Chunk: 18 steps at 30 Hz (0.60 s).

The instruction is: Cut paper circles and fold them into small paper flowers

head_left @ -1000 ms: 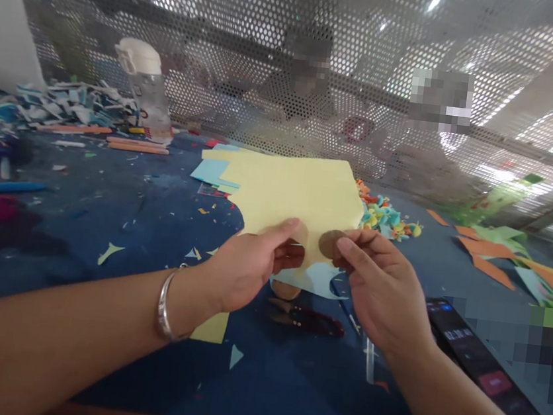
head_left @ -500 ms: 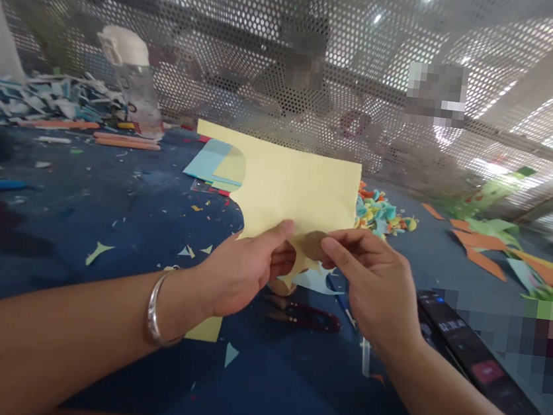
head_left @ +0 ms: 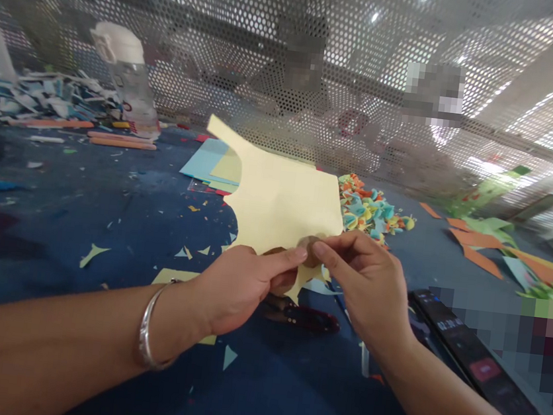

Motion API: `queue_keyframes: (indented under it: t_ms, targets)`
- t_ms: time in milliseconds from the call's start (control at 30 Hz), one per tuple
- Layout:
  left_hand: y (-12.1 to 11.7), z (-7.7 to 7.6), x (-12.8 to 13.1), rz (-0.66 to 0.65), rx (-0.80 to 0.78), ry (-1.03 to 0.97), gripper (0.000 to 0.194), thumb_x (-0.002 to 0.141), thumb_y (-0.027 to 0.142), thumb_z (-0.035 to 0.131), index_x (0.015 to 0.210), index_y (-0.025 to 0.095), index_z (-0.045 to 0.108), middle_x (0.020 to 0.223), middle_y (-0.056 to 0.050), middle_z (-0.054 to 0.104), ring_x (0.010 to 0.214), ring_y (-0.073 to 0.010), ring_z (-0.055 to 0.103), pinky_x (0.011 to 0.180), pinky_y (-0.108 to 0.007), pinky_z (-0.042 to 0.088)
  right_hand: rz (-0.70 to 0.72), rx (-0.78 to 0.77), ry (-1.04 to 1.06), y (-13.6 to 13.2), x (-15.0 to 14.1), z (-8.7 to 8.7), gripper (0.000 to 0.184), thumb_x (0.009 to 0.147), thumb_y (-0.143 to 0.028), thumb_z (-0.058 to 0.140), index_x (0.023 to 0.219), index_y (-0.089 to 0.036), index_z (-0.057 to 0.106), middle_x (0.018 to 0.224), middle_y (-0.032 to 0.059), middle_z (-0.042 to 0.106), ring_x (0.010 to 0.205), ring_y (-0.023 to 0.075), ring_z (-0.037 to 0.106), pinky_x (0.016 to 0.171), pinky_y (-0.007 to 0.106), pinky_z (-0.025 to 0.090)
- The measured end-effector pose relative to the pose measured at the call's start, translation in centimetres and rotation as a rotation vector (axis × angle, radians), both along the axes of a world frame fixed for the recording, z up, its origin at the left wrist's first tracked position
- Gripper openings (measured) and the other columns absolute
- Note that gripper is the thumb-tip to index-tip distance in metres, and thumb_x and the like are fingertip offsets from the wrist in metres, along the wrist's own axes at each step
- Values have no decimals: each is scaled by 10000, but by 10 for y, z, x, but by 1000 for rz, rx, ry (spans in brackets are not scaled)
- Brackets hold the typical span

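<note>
My left hand, with a silver bangle on its wrist, pinches the near edge of a pale yellow paper sheet held up over the blue table. My right hand is closed on a small brown disc pressed against the same edge of the sheet. The fingertips of both hands almost touch. The sheet has curved cut-outs along its left and lower edges. Dark red snips lie on the table just below my hands.
A perforated metal screen closes the far side, with people seated behind it. A clear bottle and paper scraps sit at the left. Blue and yellow sheets, coloured paper bits, orange and green cut-outs and a black device lie around.
The yellow sheet has turned, its far left corner rising. My hands have drawn together, and the disc has moved left along the sheet's near edge.
</note>
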<state>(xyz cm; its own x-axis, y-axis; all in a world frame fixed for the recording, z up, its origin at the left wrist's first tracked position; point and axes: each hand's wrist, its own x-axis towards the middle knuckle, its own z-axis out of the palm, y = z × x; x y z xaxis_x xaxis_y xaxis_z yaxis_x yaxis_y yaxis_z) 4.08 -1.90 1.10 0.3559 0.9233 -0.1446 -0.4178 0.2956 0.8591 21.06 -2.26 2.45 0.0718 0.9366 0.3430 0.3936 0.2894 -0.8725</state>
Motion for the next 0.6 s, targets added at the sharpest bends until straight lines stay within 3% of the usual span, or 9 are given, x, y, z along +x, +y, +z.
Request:
queue_keyframes:
  t_ms: [300,467,600]
  targets:
    - [-2,4,1,63,-90,69,344,681,333,851,503,172,606,551,33,478,610,-125,428,651,-325,357,3,-17,-33,-1,-2,-1,188,831,-348,761,770,-188,683,679,-8,716,607,116,622,614,252,495]
    - [1,10,1,191,-160,48,240,615,239,852,528,146,649,589,27,524,606,-110,422,634,-307,365,-17,-41,-9,1,1,-5,313,869,-446,725,712,-195,622,561,-54,551,509,85,469,517,237,406]
    - [4,13,-1,210,-145,2,157,623,202,846,604,117,716,689,-27,642,687,-129,522,691,-298,410,7,-121,36,3,5,-6,385,888,-511,692,686,-188,632,564,-37,550,497,90,486,485,231,411]
